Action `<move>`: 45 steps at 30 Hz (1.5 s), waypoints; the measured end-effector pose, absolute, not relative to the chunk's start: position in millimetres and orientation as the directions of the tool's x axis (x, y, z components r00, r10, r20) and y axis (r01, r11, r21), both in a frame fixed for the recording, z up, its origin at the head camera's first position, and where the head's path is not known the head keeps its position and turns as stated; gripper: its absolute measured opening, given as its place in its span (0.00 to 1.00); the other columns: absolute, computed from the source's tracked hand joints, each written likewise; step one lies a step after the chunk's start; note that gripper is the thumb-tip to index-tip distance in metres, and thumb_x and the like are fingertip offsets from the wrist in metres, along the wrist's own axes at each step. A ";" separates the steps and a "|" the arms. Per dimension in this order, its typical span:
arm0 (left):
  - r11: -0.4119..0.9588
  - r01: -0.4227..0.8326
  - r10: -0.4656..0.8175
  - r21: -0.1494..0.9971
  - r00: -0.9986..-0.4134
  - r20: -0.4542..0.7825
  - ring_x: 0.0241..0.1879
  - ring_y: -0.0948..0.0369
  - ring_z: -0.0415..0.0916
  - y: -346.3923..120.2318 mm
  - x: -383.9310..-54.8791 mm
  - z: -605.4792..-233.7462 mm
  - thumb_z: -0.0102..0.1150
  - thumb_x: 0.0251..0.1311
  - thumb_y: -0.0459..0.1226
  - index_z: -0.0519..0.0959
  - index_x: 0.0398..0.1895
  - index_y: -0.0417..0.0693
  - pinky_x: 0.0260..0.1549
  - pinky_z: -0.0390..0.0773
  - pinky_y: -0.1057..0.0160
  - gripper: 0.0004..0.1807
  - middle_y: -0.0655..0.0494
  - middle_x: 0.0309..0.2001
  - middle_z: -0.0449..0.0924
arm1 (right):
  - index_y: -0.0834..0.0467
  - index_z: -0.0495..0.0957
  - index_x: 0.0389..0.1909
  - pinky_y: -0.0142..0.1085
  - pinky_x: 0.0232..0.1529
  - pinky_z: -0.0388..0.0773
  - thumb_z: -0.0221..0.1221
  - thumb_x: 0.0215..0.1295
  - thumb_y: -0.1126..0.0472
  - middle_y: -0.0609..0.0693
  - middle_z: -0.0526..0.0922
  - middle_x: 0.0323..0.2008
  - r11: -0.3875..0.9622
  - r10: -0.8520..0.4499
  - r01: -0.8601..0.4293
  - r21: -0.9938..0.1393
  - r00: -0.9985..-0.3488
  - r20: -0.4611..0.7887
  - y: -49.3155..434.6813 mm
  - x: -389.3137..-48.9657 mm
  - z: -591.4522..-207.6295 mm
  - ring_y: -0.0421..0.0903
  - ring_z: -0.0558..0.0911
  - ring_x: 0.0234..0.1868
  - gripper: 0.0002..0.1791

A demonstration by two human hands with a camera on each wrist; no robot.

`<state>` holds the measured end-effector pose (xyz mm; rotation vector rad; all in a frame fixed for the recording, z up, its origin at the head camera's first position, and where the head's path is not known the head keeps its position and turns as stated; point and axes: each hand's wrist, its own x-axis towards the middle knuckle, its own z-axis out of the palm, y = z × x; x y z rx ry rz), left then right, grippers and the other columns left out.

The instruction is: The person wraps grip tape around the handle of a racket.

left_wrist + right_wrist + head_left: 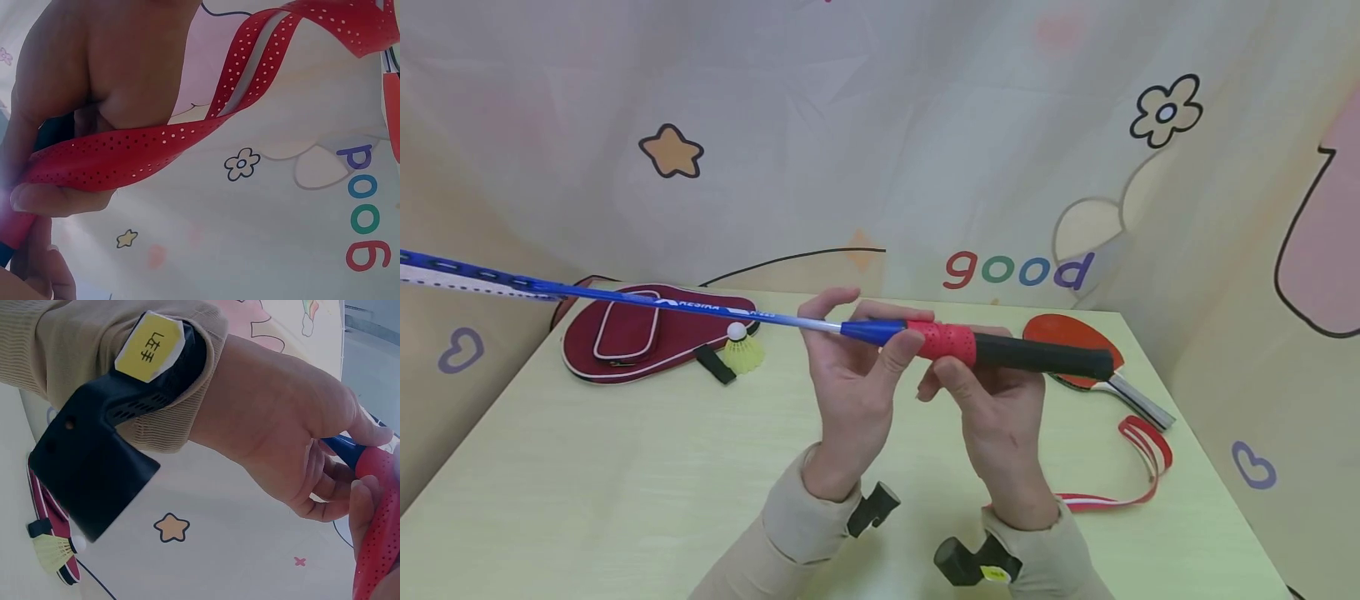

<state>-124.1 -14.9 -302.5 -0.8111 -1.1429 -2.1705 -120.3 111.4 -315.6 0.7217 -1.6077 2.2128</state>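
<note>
A blue badminton racket [715, 310] is held up crosswise over the table, its head running out of view at the left. My left hand [853, 400] grips it near the blue cone [872, 332], thumb on the front. Perforated red grip tape [946, 340] is wound round the upper handle; the rest of the handle [1045, 357] is bare black. My right hand [1003, 425] pinches the tape at the edge of the wrapped part. From there the loose red strip [112, 159] trails away, twisted, in the left wrist view. Its far end curls above the table's right side.
At the back left lie a maroon racket bag [692, 333] and a yellow shuttlecock [742, 352], beside a black strap [715, 365]. A red table tennis bat [1075, 337] lies at the back right. Behind the table [625, 467] hangs a printed cloth [880, 150].
</note>
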 end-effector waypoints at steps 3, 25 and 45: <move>-0.541 0.672 -0.151 0.505 -0.668 0.728 0.47 0.52 0.80 -13.7 -123.6 -302.0 0.62 0.63 0.37 0.50 0.62 0.52 0.47 0.78 0.60 0.33 0.51 0.46 0.82 | 0.63 0.74 0.50 0.43 0.42 0.83 0.64 0.64 0.62 0.58 0.82 0.38 -0.317 -0.037 -0.517 -0.795 -0.831 0.555 112.1 -120.0 -315.4 0.50 0.84 0.28 0.16; -0.504 0.705 -0.198 0.500 -0.657 0.727 0.46 0.48 0.82 -15.7 -125.3 -303.2 0.63 0.62 0.36 0.52 0.62 0.50 0.51 0.79 0.53 0.33 0.50 0.46 0.82 | 0.65 0.73 0.50 0.42 0.40 0.83 0.64 0.61 0.71 0.57 0.83 0.33 -0.243 -0.063 -0.524 -0.816 -0.831 0.552 113.4 -119.5 -314.4 0.51 0.83 0.26 0.17; -0.477 0.701 -0.258 0.531 -0.689 0.677 0.44 0.53 0.82 -17.1 -123.7 -303.1 0.65 0.60 0.41 0.55 0.58 0.49 0.50 0.79 0.55 0.32 0.53 0.42 0.83 | 0.62 0.68 0.63 0.43 0.40 0.84 0.63 0.65 0.63 0.55 0.82 0.35 -0.329 -0.172 -0.488 -0.808 -0.811 0.560 116.1 -122.4 -315.3 0.48 0.84 0.27 0.27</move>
